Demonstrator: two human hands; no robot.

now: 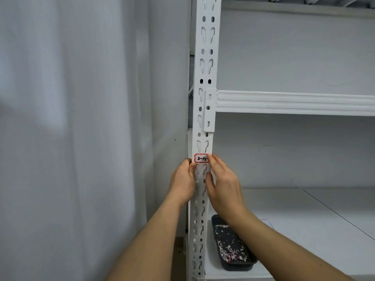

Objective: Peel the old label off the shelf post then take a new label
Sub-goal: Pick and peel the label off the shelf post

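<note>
A small white label (200, 158) with a red border and handwritten "2-15" is stuck on the front of the white slotted shelf post (206, 82). My left hand (183, 180) grips the post's left edge just below the label, thumb near the label's lower left corner. My right hand (222, 183) is at the post's right side, its fingertips touching the label's right edge and its thumb lying on the post's front below. No new label is in view.
A dark tray (233, 243) holding several pink and white label scraps sits on the lower white shelf (304, 220). A white crossbeam (294, 102) joins the post above. A pale curtain (71, 128) hangs to the left.
</note>
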